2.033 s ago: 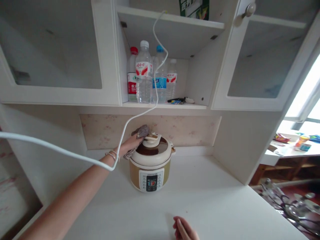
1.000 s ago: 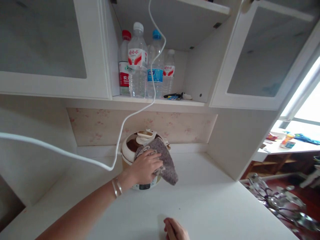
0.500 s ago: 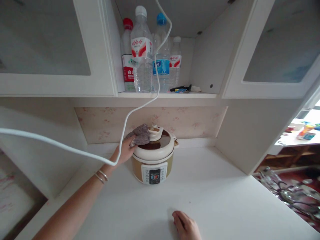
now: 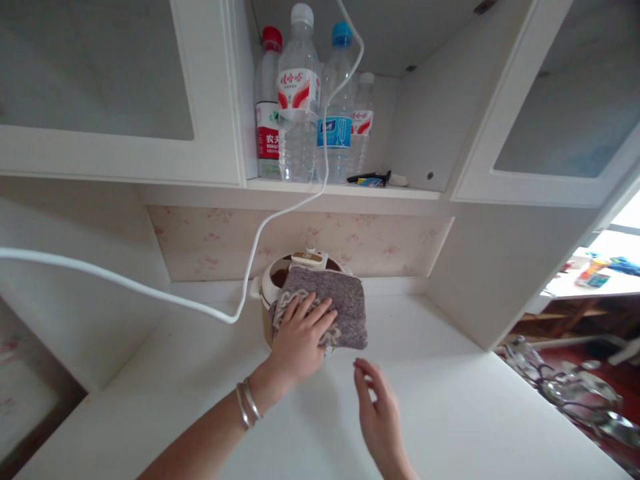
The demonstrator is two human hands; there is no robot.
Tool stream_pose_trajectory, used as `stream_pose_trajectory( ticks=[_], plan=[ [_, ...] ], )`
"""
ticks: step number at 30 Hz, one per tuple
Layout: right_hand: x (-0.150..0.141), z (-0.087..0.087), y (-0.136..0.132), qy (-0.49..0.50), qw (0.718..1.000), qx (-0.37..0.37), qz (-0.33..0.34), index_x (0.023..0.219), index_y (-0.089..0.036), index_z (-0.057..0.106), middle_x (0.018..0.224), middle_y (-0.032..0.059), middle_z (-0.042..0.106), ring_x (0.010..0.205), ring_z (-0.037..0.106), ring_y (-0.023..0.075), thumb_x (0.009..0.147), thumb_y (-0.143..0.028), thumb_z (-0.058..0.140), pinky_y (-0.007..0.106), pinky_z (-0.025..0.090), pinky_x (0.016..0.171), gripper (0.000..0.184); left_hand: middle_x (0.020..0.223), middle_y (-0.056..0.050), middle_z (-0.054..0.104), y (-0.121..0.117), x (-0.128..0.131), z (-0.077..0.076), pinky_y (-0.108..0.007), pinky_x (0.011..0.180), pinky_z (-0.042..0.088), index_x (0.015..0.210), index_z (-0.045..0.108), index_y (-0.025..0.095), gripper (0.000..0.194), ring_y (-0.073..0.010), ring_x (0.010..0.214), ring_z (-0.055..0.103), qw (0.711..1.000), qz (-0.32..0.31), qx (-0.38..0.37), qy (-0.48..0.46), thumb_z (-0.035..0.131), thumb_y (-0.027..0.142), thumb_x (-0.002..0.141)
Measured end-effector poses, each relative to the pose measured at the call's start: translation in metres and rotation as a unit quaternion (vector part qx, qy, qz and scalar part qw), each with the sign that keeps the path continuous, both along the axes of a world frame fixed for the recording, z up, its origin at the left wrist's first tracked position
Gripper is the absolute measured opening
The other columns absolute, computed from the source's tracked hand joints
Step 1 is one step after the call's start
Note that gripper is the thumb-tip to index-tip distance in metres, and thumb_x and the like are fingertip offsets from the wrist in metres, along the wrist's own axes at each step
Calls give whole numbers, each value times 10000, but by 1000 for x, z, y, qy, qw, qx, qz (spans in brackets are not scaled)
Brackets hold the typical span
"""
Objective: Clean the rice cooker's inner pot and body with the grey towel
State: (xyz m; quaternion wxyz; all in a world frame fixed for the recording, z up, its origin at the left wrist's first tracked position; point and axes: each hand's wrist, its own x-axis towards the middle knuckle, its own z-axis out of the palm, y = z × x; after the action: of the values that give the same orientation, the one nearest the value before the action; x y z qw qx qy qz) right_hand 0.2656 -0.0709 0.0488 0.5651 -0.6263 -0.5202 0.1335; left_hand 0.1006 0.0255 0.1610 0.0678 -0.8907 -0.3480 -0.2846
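A greyish-purple cloth point(image 4: 345, 300) hangs over the front of a white and gold electric pressure cooker point(image 4: 273, 270), hiding its control panel. My left hand point(image 4: 305, 330) presses the cloth against the cooker, its fingers spread across the fabric. Two silver bangles point(image 4: 249, 405) circle the left wrist. Below and right of the cloth, my right hand point(image 4: 376, 407) is held over the white counter point(image 4: 450, 393). Its fingers are slightly bent, with a gap between thumb and forefinger and nothing in it.
A white cable point(image 4: 255, 247) hangs down in front of the cooker and runs off left. Several plastic bottles point(image 4: 299, 127) stand on the open cupboard shelf point(image 4: 420, 192) above, beside small items point(image 4: 370, 180). Shiny metal objects point(image 4: 575, 393) are at the right.
My left hand has brought the cloth from the lid's left side to the cooker's front, where the cloth now spreads wider. My right hand has moved up towards the cooker and its fingers have loosened.
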Motion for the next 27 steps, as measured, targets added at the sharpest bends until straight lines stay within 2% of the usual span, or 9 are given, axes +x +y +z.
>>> stream_pose_trajectory(
  ticks=[2, 4, 5, 7, 10, 14, 20, 24, 27],
  plan=[
    [-5, 46, 13, -17, 997, 75, -28, 1147, -238, 598, 1184, 92, 621, 1016, 606, 201, 929, -435, 473, 346, 504, 878, 320, 1469, 15, 459, 2, 15, 3, -514, 1167, 186, 1341, 515, 279, 557, -276, 1385, 316, 1000, -25, -1, 5, 575, 200, 793],
    [-11, 81, 28, -60, 992, 109, -25, 1213, -248, 568, 1291, 91, 555, 1145, 541, 211, 930, -404, 485, 390, 461, 973, 335, 1435, -16, 501, 6, 26, 3, -510, 1164, 189, 1341, 516, 250, 516, -271, 1377, 333, 999, -42, 1, 2, 545, 216, 826],
    [-14, 93, 35, -83, 990, 109, -10, 1238, -250, 558, 1328, 87, 530, 1195, 507, 215, 933, -398, 480, 406, 435, 1011, 348, 1413, -30, 524, 8, 29, 2, -504, 1166, 188, 1340, 518, 236, 500, -264, 1375, 340, 999, -49, 3, -2, 527, 217, 840],
    [-19, 104, 49, -119, 989, 84, 29, 1264, -245, 556, 1360, 79, 513, 1254, 460, 217, 947, -401, 451, 430, 383, 1069, 369, 1365, -62, 566, 11, 33, -2, -484, 1173, 186, 1328, 532, 208, 475, -249, 1368, 359, 998, -63, 6, -12, 509, 224, 854],
    [-24, 101, 65, -136, 987, 45, 70, 1276, -224, 570, 1373, 74, 519, 1286, 435, 211, 970, -417, 389, 435, 323, 1122, 405, 1275, -101, 622, 13, 29, -6, -462, 1181, 195, 1278, 579, 176, 442, -241, 1319, 426, 996, -83, 6, -22, 527, 226, 841],
    [-27, 89, 73, -129, 986, 36, 101, 1353, -224, 512, 1459, 54, 445, 1363, 357, 194, 986, -437, 335, 426, 257, 1167, 461, 1207, -122, 641, 12, 18, -4, -479, 1171, 236, 1256, 592, 155, 451, -247, 1266, 473, 994, -106, 5, -21, 536, 147, 808],
    [-27, 87, 77, -116, 986, 6, 123, 1436, -215, 404, 1530, 46, 337, 1430, 243, 180, 995, -469, 265, 443, 202, 1188, 528, 1331, -139, 552, 10, 4, -1, -504, 1156, 284, 1318, 525, 153, 507, -255, 1358, 378, 993, -117, 17, -32, 548, 134, 812],
    [-24, 84, 84, -151, 981, -4, 123, 1459, -218, 365, 1557, 49, 276, 1453, 169, 193, 996, -466, 246, 480, 173, 1185, 538, 1421, -119, 484, 9, -9, -2, -526, 1155, 284, 1335, 502, 185, 555, -262, 1393, 334, 994, -105, 23, -21, 578, 121, 789],
    [-22, 81, 91, -188, 976, -1, 112, 1480, -212, 321, 1570, 65, 235, 1462, 123, 216, 990, -462, 274, 518, 157, 1176, 552, 1468, -106, 436, 9, -22, -2, -523, 1161, 267, 1322, 516, 202, 509, -264, 1404, 315, 996, -79, 25, -8, 589, 172, 819]
  ],
)
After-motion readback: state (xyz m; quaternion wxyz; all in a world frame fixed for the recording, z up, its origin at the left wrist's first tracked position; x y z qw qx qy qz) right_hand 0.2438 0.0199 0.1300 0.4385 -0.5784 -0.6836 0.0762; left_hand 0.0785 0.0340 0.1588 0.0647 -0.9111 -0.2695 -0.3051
